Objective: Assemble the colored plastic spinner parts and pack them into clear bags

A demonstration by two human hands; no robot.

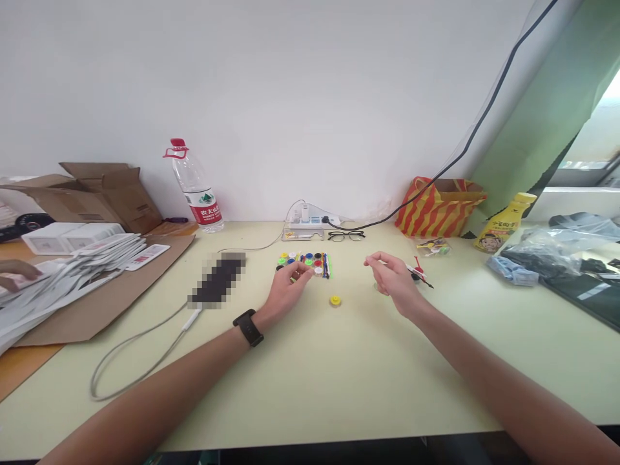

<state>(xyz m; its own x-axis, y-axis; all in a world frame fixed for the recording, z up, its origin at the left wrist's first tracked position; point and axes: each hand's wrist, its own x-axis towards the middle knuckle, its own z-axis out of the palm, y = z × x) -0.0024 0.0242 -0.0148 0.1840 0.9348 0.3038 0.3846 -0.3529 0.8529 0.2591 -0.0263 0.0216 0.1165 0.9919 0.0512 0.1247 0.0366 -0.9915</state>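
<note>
My left hand, with a black watch on its wrist, is over the front of a set of small coloured discs. Its thumb and fingers come together in a loose pinch near a white disc; anything between the tips is too small to tell. A yellow knobbed disc lies on the table between my hands. Farther right, my right hand is raised with thumb and index finger pinched, their contents unclear. Beside it are thin red and black pieces, partly hidden by the hand.
Behind the discs lie eyeglasses and a power strip. A large water bottle, cardboard box and stacked packets are left, where another person's hand shows. A striped bag and yellow bottle stand right.
</note>
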